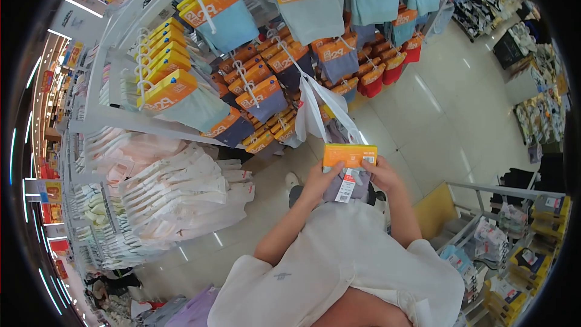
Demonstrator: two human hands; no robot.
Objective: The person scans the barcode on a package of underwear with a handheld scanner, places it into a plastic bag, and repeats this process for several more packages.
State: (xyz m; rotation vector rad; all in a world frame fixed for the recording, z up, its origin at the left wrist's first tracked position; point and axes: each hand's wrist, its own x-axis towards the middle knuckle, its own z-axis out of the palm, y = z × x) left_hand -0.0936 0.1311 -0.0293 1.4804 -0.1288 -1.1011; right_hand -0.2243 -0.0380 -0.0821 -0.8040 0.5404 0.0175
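Observation:
In front of my chest, both hands hold a packaged garment with an orange-and-yellow card header (pixel 349 155). Grey-purple folded fabric (pixel 331 193) shows below the card, and a white price tag (pixel 345 186) with red print hangs over it. My left hand (pixel 319 181) is closed on the pack's left side, thumb on the front. On the right edge, my right hand (pixel 384 175) grips it in the same way. Just beyond the pack, a white plastic bag (pixel 310 115) hangs by its handles from the rack.
A white display rack (pixel 157 124) ahead carries several rows of orange-headed garment packs (pixel 308 6) on hooks. Pale clothes (pixel 181 188) hang at the left. Another rack with yellow-carded packs (pixel 505 293) stands close on my right. Tiled floor (pixel 423 121) runs between the displays.

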